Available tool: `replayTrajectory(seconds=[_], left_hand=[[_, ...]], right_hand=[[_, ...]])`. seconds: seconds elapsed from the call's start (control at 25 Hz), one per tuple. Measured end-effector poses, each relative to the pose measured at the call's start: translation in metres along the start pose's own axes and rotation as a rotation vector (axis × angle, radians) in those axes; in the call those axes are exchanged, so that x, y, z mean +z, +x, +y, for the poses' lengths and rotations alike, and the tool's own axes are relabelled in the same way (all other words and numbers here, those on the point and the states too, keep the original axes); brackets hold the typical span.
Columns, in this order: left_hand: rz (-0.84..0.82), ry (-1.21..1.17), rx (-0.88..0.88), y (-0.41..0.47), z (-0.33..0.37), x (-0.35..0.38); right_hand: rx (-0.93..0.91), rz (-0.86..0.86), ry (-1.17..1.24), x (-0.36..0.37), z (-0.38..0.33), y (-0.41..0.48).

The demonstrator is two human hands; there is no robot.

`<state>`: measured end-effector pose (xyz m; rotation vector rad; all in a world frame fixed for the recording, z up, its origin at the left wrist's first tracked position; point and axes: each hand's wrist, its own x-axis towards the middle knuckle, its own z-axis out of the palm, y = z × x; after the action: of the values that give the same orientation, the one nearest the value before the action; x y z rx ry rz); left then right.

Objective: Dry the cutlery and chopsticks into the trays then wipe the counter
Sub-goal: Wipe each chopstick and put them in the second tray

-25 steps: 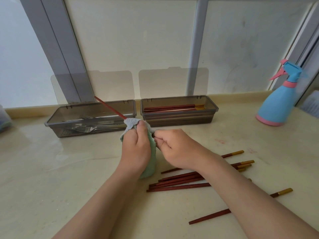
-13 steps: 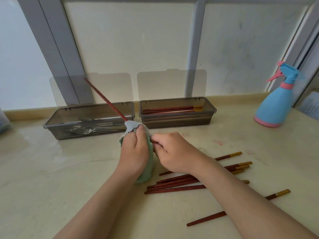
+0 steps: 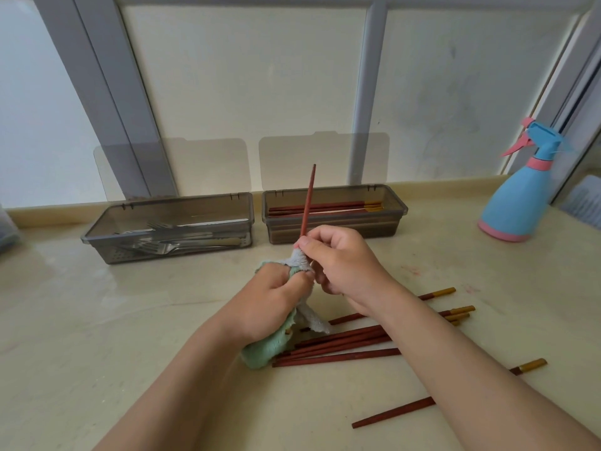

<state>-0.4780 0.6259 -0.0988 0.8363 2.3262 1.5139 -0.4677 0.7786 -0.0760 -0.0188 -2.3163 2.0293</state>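
Head view: left hand (image 3: 270, 301) is curled round the soft green-grey terry cloth (image 3: 270, 349), w/ the slim red-brown chopstick (image 3: 309, 196) wrapped in it. Right hand (image 3: 341, 262) is pinched on the shaft just above. Vs. 0.5 s ago it is swung from a left lean to near upright, so wiping is judged nearly done. Behind, the smoky plastic chopstick tray (image 3: 383, 231) is part-filled. Several loose chopsticks (image 3: 341, 345) are left on the glossy counter (image 3: 97, 320).

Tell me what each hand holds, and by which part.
Left hand grips the cloth, bunched round the lower part of the chopstick. Right hand pinches its shaft just above the cloth.
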Motion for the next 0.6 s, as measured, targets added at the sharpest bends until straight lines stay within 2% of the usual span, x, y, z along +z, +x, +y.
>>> replayTrajectory(seconds=[0.12,0.36,0.44,0.6], left_hand=[[-0.017,0.071,0.03,0.0,0.0,0.002],[0.015,0.13,0.068,-0.003,0.004,0.008],[0.1,0.086,0.064,-0.003,0.002,0.006],[0.22,0.056,0.052,-0.001,-0.003,0.001]], right_hand=[[0.077,0.079,0.12,-0.004,-0.001,0.006],[0.135,0.417,0.277,-0.026,0.003,0.022],[0.057,0.529,0.263,-0.038,0.001,0.026],[-0.279,0.611,0.043,-0.051,-0.008,0.023]])
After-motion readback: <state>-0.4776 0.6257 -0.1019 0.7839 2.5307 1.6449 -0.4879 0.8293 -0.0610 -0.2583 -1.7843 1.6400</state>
